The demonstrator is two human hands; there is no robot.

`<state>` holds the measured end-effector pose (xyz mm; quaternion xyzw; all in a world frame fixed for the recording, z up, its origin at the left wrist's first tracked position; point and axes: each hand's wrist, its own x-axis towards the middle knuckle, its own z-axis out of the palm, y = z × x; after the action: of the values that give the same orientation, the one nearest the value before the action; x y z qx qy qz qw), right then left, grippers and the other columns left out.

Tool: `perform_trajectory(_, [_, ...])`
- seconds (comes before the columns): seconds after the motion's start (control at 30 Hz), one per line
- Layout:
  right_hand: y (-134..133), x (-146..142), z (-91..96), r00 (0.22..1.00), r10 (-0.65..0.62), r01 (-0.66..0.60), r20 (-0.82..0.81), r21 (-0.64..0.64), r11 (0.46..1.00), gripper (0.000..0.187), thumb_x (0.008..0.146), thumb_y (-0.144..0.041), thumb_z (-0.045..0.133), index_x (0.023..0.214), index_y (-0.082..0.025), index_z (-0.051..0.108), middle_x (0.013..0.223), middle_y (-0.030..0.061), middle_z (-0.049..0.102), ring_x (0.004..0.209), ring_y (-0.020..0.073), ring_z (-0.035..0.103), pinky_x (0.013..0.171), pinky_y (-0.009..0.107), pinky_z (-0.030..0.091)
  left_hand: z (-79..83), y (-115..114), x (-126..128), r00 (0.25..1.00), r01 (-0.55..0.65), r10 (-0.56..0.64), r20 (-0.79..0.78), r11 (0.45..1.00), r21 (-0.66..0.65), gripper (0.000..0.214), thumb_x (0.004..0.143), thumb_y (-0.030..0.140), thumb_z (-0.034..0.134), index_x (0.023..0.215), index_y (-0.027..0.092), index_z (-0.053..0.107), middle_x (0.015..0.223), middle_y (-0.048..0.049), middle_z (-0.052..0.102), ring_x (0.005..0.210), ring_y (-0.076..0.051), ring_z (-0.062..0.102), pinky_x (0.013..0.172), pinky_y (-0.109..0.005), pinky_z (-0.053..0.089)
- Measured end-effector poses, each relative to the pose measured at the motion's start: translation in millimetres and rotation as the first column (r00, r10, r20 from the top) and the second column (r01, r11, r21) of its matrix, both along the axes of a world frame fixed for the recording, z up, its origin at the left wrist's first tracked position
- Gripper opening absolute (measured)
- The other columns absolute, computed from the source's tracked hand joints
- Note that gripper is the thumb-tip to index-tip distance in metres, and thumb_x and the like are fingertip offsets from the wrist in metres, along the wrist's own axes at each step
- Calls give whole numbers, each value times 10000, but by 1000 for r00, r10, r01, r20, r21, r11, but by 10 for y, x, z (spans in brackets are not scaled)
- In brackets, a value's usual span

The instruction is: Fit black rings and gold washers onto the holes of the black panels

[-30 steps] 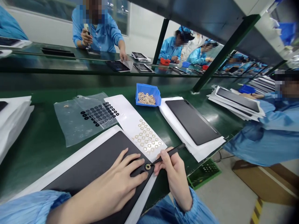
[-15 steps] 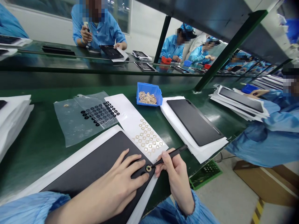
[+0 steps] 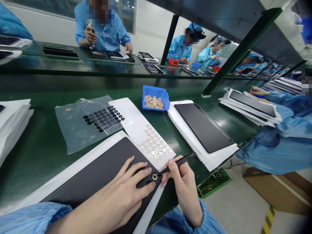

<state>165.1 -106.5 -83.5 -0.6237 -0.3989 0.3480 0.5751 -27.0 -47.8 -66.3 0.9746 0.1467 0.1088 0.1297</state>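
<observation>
Fingers spread, my left hand [image 3: 126,187] lies flat on the dark grey back of a tablet [image 3: 107,162], near its corner. A small gold ring [image 3: 154,176] sits over the round camera spot in that corner, beside my left fingertips. My right hand [image 3: 181,182] is closed around a slim black tweezers-like tool [image 3: 186,158], its thin tip at the ring's edge. Whether the tip touches the ring, I cannot tell. Behind the tablet lies a white sheet [image 3: 133,113] bearing rows of similar gold rings [image 3: 154,141].
A blue bin [image 3: 156,91] holds loose gold rings. Clear plastic sheets [image 3: 73,130] with black rings lie at left. Another tablet [image 3: 203,128] rests on white paper at right. Paper stacks [image 3: 14,123] stand at far left. Co-workers sit opposite and to the right.
Both my hands, the tool and the ring stay nearly still. Across the bench, a co-worker has set down the dark panel they held. The right-hand neighbour's hand has shifted.
</observation>
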Motion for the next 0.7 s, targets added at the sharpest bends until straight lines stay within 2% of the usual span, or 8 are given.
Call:
perform_trajectory(0.13, [-22, 2, -15, 998, -3, 1, 64, 25, 1000, 275, 923, -428, 524, 764, -205, 493, 481, -41, 583, 391, 126, 575, 444, 231, 495, -5, 2, -7, 1000, 7, -7, 6, 1000, 0, 492, 854, 33, 398, 1288, 246, 488, 1303, -75, 538, 1305, -278, 402, 1063, -631, 335])
perform_trajectory(0.23, [-54, -11, -40, 984, -3, -10, 180, 75, 997, 220, 945, -356, 499, 779, -212, 495, 522, -44, 562, 418, 123, 567, 466, 238, 484, -16, 5, -4, 1000, -7, 7, 15, 1000, 9, 469, 884, 41, 386, 1309, 219, 472, 1309, -71, 542, 1301, -258, 409, 1090, -588, 331])
perform_trajectory(0.4, [-119, -52, -72, 896, -77, -37, 437, 247, 968, 170, 948, -207, 474, 785, -216, 519, 652, -11, 542, 564, 136, 577, 588, 271, 469, -43, 5, 28, 1000, -24, 24, 10, 999, 34, 510, 875, 23, 379, 1357, 181, 434, 1317, -78, 547, 1280, -255, 427, 1101, -571, 321])
perform_trajectory(0.53, [-147, -56, -100, 927, -112, 9, 358, 278, 961, 140, 965, -181, 428, 874, -221, 526, 688, -11, 550, 574, 135, 592, 611, 278, 476, -42, -15, 48, 999, -49, 50, -20, 998, 37, 542, 849, 10, 379, 1353, 197, 448, 1342, -86, 530, 1267, -283, 433, 1067, -614, 332])
perform_trajectory(0.7, [-161, -43, -119, 959, -58, -18, 278, 262, 965, 123, 963, -196, 441, 882, -220, 531, 693, -9, 566, 561, 140, 600, 585, 276, 483, -20, -24, 64, 997, -80, 80, -22, 997, 19, 493, 876, 44, 370, 1319, 231, 479, 1323, -81, 544, 1254, -274, 443, 1062, -630, 320])
